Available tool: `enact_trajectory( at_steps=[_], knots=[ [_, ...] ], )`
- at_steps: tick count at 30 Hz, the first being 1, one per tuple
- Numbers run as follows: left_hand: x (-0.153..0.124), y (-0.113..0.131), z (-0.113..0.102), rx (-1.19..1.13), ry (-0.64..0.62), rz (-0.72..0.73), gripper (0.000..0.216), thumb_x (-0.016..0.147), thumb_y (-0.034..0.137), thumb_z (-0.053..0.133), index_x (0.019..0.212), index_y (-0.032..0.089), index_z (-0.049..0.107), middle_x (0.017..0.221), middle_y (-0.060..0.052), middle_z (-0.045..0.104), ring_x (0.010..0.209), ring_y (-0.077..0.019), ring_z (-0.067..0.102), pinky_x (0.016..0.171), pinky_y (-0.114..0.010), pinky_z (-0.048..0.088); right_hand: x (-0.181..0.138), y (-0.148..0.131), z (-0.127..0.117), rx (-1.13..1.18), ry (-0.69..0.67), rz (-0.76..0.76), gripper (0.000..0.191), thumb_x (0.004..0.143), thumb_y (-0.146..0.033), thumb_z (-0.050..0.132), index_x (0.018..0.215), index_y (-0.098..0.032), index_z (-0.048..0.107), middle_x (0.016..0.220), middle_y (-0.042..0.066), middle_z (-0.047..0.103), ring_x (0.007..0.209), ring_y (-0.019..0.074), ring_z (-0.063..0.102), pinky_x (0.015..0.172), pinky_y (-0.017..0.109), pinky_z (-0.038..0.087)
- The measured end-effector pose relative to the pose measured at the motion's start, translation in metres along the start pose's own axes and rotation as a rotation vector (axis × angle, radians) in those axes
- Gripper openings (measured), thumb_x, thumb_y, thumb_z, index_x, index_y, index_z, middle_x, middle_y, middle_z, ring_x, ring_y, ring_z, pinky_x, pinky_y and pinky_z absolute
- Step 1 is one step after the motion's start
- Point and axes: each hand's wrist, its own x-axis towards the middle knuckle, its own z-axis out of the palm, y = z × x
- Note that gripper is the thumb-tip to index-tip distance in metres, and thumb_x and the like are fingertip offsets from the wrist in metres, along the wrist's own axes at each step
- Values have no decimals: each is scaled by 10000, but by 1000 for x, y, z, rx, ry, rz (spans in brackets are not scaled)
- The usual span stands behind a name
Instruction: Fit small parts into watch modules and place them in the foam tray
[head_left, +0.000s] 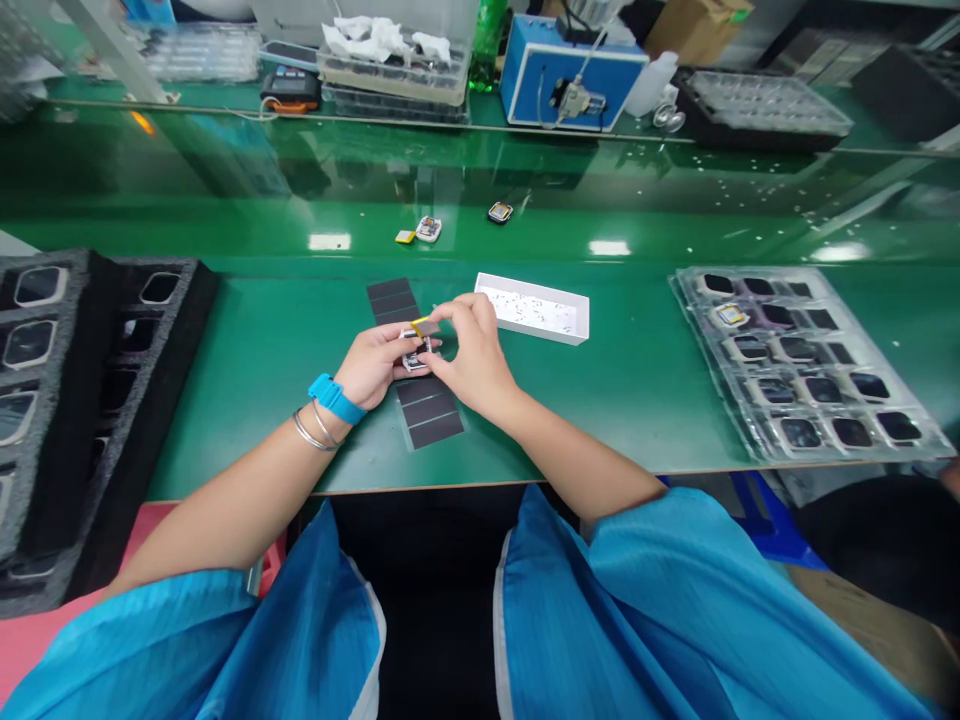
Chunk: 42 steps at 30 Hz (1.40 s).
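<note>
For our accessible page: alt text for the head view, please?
A person's left hand holds a small white-framed device while the right hand touches a yellow-edged part above it. Around them is a green bench, with foam trays left and clear trays right.

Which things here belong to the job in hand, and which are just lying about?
Likely in the job:
small case, held in the left hand
yellow-edged piece, pinched by the right hand
black strips, nearby

Likely just lying about:
green bottle
white bottle
cardboard box
</note>
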Motion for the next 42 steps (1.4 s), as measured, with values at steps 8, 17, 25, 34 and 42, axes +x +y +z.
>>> enact_trajectory(
  at_steps=[8,17,25,34,42],
  knots=[
    [0,5,-1,33,-60,-71,246,699,98,654,939,98,703,802,-89,703,697,-200,700,606,-266,589,13,20,-2,361,-111,175,127,849,-308,621,897,-191,610,891,18,676,822,161,630,793,322,512],
    [-1,2,1,43,-74,-52,249,651,73,719,894,120,699,752,-21,663,661,-132,647,630,-240,589,3,9,1,22,25,-116,105,897,-239,590,883,-211,690,897,21,722,853,177,634,967,388,462],
    [-1,10,-1,-215,-57,-115,307,725,60,536,977,92,708,859,-79,692,772,-154,667,782,-300,584,2,9,1,-150,-65,-260,210,934,-202,540,954,-293,727,1010,-13,734,892,193,600,1187,599,166],
    [2,6,-10,-103,-230,38,392,725,193,786,1099,140,683,1014,-105,704,901,-184,680,839,-297,559,9,23,2,185,-43,-59,312,779,-245,720,1084,-234,656,1255,90,591,1166,230,553,994,443,494],
    [-3,-2,-6,23,-315,276,471,648,347,855,1026,113,699,984,-147,719,899,-243,693,820,-340,546,-1,12,-3,529,-259,229,619,724,-451,763,1258,-217,554,1142,108,689,996,232,698,882,389,587]
  ],
)
